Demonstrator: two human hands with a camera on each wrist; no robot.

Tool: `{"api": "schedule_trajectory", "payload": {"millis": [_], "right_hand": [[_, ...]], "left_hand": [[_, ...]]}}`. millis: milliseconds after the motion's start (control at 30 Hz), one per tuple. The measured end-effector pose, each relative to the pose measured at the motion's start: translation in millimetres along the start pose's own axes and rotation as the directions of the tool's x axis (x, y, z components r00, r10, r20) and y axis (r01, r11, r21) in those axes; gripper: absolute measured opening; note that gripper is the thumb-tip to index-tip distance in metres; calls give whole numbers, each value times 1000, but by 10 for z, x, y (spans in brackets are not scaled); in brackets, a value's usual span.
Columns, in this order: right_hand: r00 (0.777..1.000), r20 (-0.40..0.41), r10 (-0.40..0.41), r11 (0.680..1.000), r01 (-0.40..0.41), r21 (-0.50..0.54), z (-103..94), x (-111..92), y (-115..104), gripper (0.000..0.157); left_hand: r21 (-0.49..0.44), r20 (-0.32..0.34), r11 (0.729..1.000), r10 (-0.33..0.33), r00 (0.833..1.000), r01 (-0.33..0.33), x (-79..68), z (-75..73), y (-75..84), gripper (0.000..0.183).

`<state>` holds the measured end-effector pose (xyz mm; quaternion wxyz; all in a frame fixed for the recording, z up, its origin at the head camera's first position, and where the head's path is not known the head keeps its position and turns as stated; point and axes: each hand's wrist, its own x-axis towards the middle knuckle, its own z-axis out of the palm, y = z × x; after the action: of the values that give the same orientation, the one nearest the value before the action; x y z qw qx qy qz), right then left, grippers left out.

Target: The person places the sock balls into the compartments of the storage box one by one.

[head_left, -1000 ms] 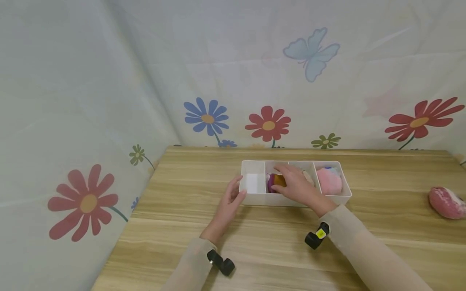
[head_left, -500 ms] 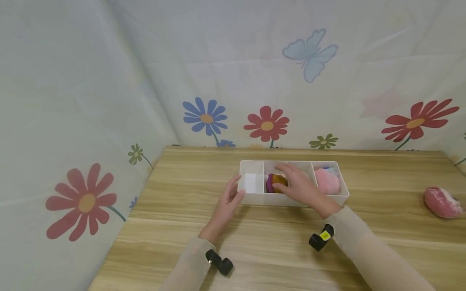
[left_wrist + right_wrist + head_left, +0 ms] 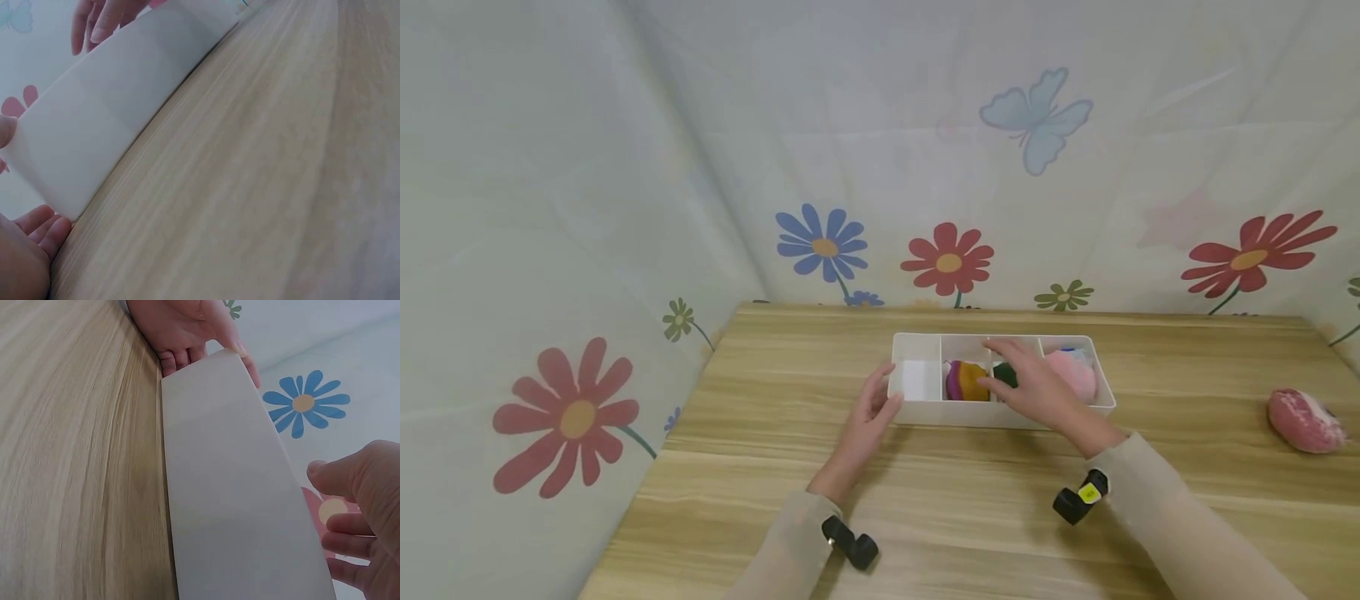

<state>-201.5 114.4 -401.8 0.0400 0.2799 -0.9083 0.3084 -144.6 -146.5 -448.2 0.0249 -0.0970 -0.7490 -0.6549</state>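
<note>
A long white divided box (image 3: 962, 412) stands on the table. My left hand (image 3: 867, 425) holds its left end, thumb at the near corner and fingers along the end wall. A purple and mustard soft bundle (image 3: 967, 382), like rolled cloth, sits in the second compartment from the left. My right hand (image 3: 1037, 387) hovers over the third compartment, fingers loosely bent and holding nothing. Beneath it, a dark green bundle (image 3: 1004, 374) is partly hidden. A fluffy pink bundle (image 3: 1072, 373) with some blue fills the right compartment. In the right wrist view, the right thumb and fingers (image 3: 350, 540) are apart.
The leftmost compartment (image 3: 917, 379) shows its bare white bottom. A pink and white soft bundle (image 3: 1306, 420) lies on the wooden table (image 3: 955, 508) at the far right. A flowered cloth (image 3: 880, 150) hangs behind the table and along its left side.
My right hand has drawn back rightward from the purple and mustard bundle, uncovering more of it and the dark green bundle. My left hand stays at the box's end. The view shifts slightly.
</note>
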Motion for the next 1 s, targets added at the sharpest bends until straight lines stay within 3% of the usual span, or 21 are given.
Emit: {"api": "schedule_trajectory", "payload": {"millis": [400, 767, 1000], "right_hand": [[997, -74, -12, 997, 6, -79, -160, -109, 143, 54], [989, -142, -41, 997, 31, -69, -249, -228, 282, 53], [989, -145, 14, 999, -19, -34, -328, -306, 360, 52]], "left_hand": [[14, -12, 1000, -20, 1000, 20, 2, 3, -6, 50], [-3, -8, 1000, 9, 1000, -9, -2, 10, -18, 49], [-7, -16, 1000, 6, 1000, -6, -10, 17, 13, 49]]}}
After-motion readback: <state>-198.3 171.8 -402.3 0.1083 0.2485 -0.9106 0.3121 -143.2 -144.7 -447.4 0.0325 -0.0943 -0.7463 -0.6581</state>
